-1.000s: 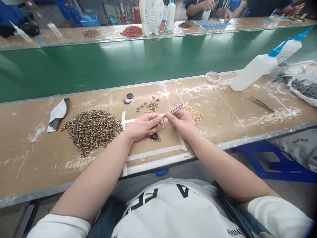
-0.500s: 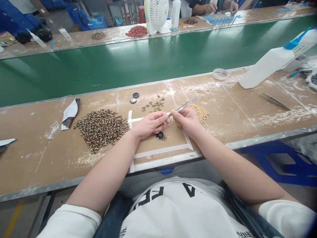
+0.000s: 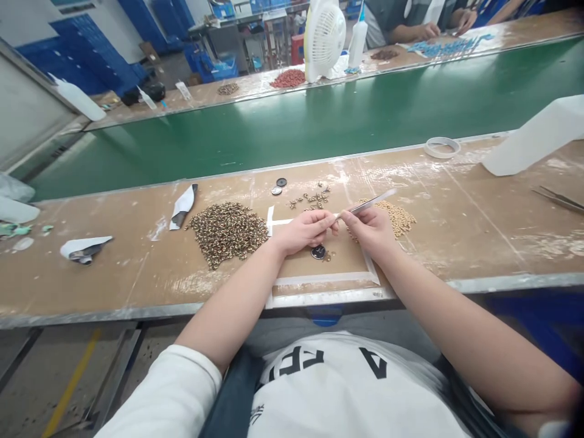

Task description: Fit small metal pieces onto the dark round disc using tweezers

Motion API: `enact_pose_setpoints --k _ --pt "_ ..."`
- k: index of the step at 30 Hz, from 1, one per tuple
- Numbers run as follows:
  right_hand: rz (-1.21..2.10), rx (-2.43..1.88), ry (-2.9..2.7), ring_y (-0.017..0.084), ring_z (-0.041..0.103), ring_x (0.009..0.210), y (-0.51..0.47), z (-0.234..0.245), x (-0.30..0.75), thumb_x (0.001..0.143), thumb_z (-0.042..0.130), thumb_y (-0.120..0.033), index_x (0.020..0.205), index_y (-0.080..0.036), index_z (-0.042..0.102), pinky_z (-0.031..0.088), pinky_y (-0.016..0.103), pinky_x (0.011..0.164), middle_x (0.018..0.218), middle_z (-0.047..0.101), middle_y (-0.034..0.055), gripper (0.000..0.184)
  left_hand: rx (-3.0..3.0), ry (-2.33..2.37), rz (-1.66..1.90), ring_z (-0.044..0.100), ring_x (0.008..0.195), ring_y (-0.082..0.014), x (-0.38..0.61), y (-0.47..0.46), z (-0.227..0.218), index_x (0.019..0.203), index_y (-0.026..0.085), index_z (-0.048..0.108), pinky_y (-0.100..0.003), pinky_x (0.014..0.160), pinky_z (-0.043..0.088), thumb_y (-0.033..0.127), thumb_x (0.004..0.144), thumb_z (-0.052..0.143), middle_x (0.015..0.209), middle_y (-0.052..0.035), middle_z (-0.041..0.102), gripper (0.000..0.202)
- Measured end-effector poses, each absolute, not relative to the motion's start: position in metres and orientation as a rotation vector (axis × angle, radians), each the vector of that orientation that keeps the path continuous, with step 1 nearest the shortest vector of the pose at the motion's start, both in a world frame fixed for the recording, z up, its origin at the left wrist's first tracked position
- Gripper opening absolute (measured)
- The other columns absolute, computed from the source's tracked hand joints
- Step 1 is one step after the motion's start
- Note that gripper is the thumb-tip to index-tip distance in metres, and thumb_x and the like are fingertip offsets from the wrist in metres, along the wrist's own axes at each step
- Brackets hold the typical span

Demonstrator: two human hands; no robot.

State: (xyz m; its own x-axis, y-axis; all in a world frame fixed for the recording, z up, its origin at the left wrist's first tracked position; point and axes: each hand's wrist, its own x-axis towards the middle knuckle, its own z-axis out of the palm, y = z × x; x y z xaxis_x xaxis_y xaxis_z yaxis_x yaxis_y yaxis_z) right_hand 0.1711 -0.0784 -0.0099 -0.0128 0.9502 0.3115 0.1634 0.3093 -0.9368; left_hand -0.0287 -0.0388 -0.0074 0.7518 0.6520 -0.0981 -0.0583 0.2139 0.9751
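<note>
Both hands are raised over the near edge of the bench (image 3: 474, 234), above an area marked off with white tape (image 3: 328, 278). The right hand (image 3: 371, 228) is closed in a thumb-and-finger pinch on a slim metal tool (image 3: 376, 199), apparently tweezers. The tool slants from the fingers toward the far edge, its other end reaching the left hand (image 3: 310, 231). That hand has thumb and fingers drawn together; whether a small piece is gripped there cannot be told.

Risks, in my judgement: a slack pinch or a slip of the tool could drop a small part or jab the left fingertips. A low right wrist could scatter the beige beads (image 3: 402, 217) just beyond it; a sweep of the left forearm could disturb the dark-and-gold pile (image 3: 228, 234) close by. Either would mix the parts.

Just below the left hand, inside the tape, sits a black disc (image 3: 318, 252) with tiny bits beside it, liable to be knocked. Loose brass-coloured pieces (image 3: 314, 198) lie beyond the hands, toward the far edge. Toward the right end, a white bottle (image 3: 533, 137) leans and second tweezers (image 3: 559, 198) lie flat, both well apart from the hands.
</note>
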Motion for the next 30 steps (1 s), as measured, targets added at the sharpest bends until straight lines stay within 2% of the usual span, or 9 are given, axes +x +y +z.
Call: enact_pose_setpoints --k 7,9,12,15,19,30 --pt "0.888 -1.134 -1.443 0.018 0.064 0.064 -0.082 -0.013 0.174 0.092 0.070 -0.047 0.084 -0.018 0.077 0.049 0.030 0.062 0.068 0.069 0.0025 0.032 1.434 0.700 0.490 0.036 0.050 -0.0039 -0.033 -0.042 0.007 0.099 0.016 0.069 -0.023 0.049 0.028 0.057 0.099 0.056 0.097 -0.0067 0.069 0.043" --pt "0.865 -1.170 -1.452 0.019 0.067 0.067 -0.082 -0.014 0.176 0.092 0.070 -0.045 0.084 -0.018 0.078 0.050 0.031 0.064 0.072 0.073 0.0039 0.030 1.635 0.852 0.537 0.045 0.058 -0.0069 -0.048 -0.038 0.024 0.104 0.017 0.074 -0.024 0.056 0.036 0.057 0.099 0.055 0.103 -0.0088 0.072 0.044" --pt "0.867 -1.190 -1.513 0.022 0.072 0.078 -0.083 -0.016 0.177 0.093 0.069 -0.044 0.083 -0.020 0.079 0.053 0.033 0.070 0.084 0.078 0.0065 0.028 1.946 1.229 0.631 0.061 0.081 -0.0160 -0.088 -0.025 0.052 0.103 0.022 0.078 -0.029 0.071 0.044 0.054 0.094 0.064 0.106 -0.0092 0.076 0.036" --pt "0.936 -1.171 -1.576 0.025 0.074 0.083 -0.084 -0.019 0.176 0.093 0.070 -0.046 0.085 -0.021 0.079 0.055 0.036 0.074 0.089 0.080 0.0077 0.027 2.103 1.566 0.386 0.063 0.080 -0.0195 -0.130 -0.008 0.067 0.091 0.023 0.079 -0.031 0.071 0.043 0.045 0.087 0.073 0.101 -0.0080 0.078 0.024" --pt "0.997 -1.185 -1.647 0.027 0.075 0.083 -0.086 -0.020 0.172 0.092 0.071 -0.047 0.085 -0.020 0.080 0.055 0.039 0.072 0.092 0.081 0.0100 0.030 2.135 1.679 -0.009 0.068 0.086 -0.0228 -0.158 0.005 0.063 0.089 0.026 0.081 -0.031 0.072 0.044 0.037 0.079 0.076 0.097 -0.0054 0.080 0.017" --pt "0.906 -1.178 -1.937 0.025 0.075 0.087 -0.088 -0.020 0.169 0.096 0.066 -0.036 0.088 -0.020 0.080 0.055 0.037 0.078 0.094 0.081 0.0084 0.022 2.149 1.722 -0.110 0.069 0.082 -0.0207 -0.150 0.003 0.050 0.091 0.023 0.080 -0.028 0.069 0.045 0.036 0.077 0.072 0.097 -0.0062 0.081 0.021"
